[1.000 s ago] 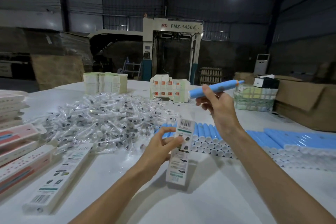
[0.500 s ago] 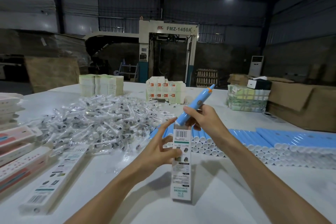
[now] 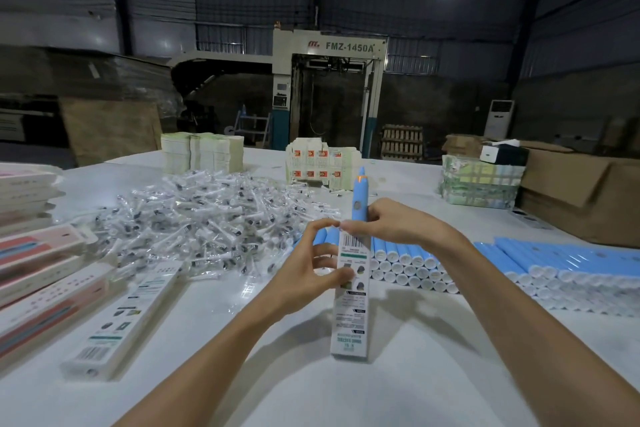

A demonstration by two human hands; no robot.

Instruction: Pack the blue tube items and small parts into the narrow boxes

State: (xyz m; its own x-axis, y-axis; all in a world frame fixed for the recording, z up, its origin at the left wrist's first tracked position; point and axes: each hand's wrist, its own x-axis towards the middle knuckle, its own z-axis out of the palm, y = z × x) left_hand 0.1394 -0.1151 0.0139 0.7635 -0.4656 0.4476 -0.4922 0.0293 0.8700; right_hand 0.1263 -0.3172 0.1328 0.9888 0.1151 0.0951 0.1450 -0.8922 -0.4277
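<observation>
- Head view: the blue tube (image 3: 359,196) stands upright, tip up, with its lower end inside the open top of the narrow box (image 3: 350,315). An orange ring shows near the tip.
- The narrow box is upright over the near middle of the worktop (image 3: 346,395), printed face and barcode toward the camera. Whether its base touches the worktop cannot be told.
- The right hand (image 3: 398,224) pinches the blue tube just above the box mouth, fingers curled.
- The left hand (image 3: 310,276) grips the upper half of the narrow box, thumb across the printed face.
- Stacked tubes (image 3: 408,262) lie in rows just behind the box and toward the right edge, white caps facing the camera.
- The small parts (image 3: 201,225) form a heap of clear wrappers left of centre.
- A second box (image 3: 128,315) lies flat near the left edge, beside the pink boxes (image 3: 34,253).
- Flat cartons (image 3: 202,152) stand stacked along the far edge.
</observation>
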